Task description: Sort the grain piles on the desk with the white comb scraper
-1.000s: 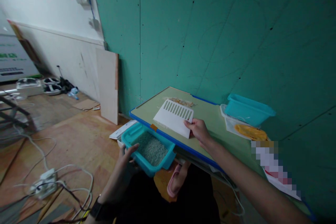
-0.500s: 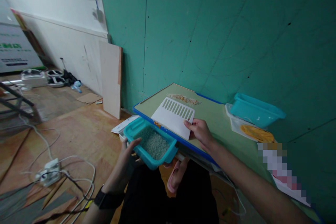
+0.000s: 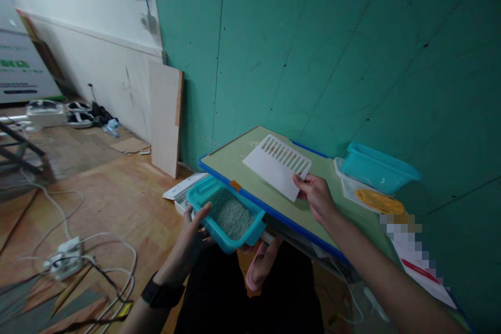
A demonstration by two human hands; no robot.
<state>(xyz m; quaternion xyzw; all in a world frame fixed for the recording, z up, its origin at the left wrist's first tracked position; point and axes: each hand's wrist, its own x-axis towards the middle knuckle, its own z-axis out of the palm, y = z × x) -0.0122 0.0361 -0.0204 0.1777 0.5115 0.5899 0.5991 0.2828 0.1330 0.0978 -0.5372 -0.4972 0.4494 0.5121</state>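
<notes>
My left hand (image 3: 192, 229) is closed on the near left side of a turquoise plastic tub (image 3: 222, 240), its thumb over the rim. Pale grey granules (image 3: 231, 218) cover the tub's bottom. The tub is held just below the front edge of a green tabletop (image 3: 230, 159) with blue edging. Between the thumb and fingers of my right hand (image 3: 318, 195) is a flat white plastic plate (image 3: 271, 171) with a row of slots along its far side. It is over the tabletop and hides most of a patch of small brownish grains; whether it touches the top I cannot tell.
Another turquoise tub (image 3: 378, 167) and a yellow item (image 3: 379, 201) lie at the table's right by the green wall. A white box (image 3: 183, 188) is beside the tub. A board (image 3: 166, 120) leans on the wall. Cables and a power strip (image 3: 68, 258) lie on the floor.
My right hand has moved the white slotted plate from the table's front edge back and to the right, over the grain patch. The left hand and tub stay almost in place.
</notes>
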